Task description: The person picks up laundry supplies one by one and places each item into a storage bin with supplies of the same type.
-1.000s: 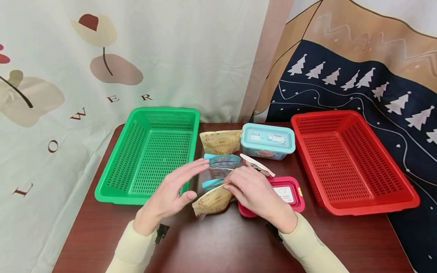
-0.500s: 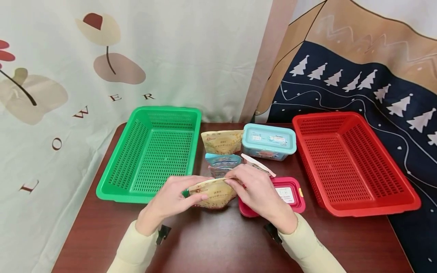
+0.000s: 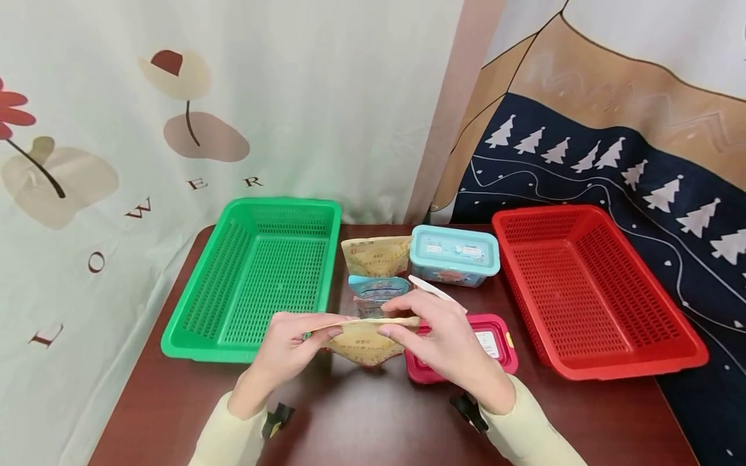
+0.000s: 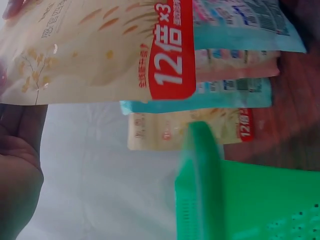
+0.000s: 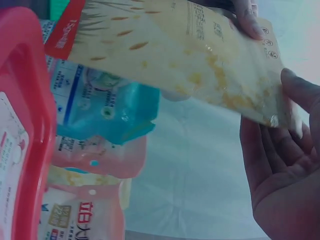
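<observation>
Both hands hold a beige stand-up pouch [image 3: 364, 346] by its top edge near the front of the table. My left hand [image 3: 291, 349] pinches its left top corner, with the thumb on the near face. On the other corner, the thumb of my right hand [image 3: 449, 336] presses the near side. A red "12" label shows low on the pouch [image 4: 100, 55] in the left wrist view. Right behind it stand a pink-edged pouch [image 3: 368, 307] and a light blue pouch [image 3: 379, 286]. Another beige pouch [image 3: 377, 255] stands farther back.
A green basket [image 3: 198, 353] stands at the left, a red basket [image 3: 635, 370] at the right. Between them are a light blue lidded box [image 3: 454, 252], a crimson lidded box [image 3: 507, 366] by my right wrist, and a white pouch [image 5: 82, 212] behind that hand.
My left hand, apart from the pouch a second ago, has come in and taken its left corner. The tilted pouch is now level and stretched between both hands. The head view has shifted slightly.
</observation>
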### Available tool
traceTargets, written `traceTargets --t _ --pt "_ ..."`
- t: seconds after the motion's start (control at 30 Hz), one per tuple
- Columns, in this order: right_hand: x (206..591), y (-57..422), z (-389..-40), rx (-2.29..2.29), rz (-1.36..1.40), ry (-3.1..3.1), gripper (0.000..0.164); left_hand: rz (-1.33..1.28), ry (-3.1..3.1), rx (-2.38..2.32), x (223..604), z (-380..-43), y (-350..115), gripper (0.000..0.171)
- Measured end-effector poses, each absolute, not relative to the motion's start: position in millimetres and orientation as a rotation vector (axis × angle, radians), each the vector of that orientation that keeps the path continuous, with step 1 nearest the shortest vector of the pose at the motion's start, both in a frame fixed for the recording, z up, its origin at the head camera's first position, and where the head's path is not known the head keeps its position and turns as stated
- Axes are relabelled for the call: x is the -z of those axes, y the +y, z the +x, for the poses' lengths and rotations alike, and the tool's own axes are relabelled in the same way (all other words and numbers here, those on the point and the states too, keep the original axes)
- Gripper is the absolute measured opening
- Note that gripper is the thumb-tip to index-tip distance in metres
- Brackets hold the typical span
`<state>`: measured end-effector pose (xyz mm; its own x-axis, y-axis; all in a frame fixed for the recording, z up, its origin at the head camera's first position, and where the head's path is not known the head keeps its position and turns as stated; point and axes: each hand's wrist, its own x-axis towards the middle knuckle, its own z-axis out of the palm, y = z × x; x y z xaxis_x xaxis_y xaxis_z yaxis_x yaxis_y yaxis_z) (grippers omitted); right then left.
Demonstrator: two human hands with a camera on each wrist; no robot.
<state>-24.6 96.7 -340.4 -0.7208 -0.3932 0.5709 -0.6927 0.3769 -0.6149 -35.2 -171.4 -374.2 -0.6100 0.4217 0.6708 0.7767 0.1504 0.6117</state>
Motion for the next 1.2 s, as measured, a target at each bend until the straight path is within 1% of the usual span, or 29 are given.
traceTargets --t 0.2,0.3,0.57,0.7,0.8,1.0,1.03,1.1,1.2 --pt "336 95 -22 -1.313 1.045 -2.299 0.023 -1.184 -1.957 1.472 359 -31 -176 0.02" --pt "328 94 -22 -1.389 1.07 -2.268 0.021 -1.205 -1.932 1.441 348 -33 -179 0.02" --pt "289 85 -33 -1.412 1.122 -2.246 0.018 -1.157 -1.959 1.299 313 -45 -194 0.029" --pt "265 80 -45 -1.375 1.138 -2.318 0.014 -1.104 -2.023 1.245 290 -55 -204 0.037" --pt "249 73 -59 -1.375 1.137 -2.356 0.015 -1.032 -2.068 1.191 274 -65 -210 0.043" --pt "229 53 -91 -1.377 1.078 -2.394 0.009 -0.915 -2.095 1.188 253 -91 -224 0.052" --pt "227 50 -96 -1.358 1.065 -2.404 0.009 -0.907 -2.097 1.204 252 -95 -227 0.051" --pt "227 42 -107 -1.306 1.048 -2.421 0.009 -0.885 -2.117 1.233 251 -105 -234 0.044" --pt "230 29 -125 -1.231 1.033 -2.446 0.008 -0.847 -2.167 1.251 253 -119 -247 0.023"
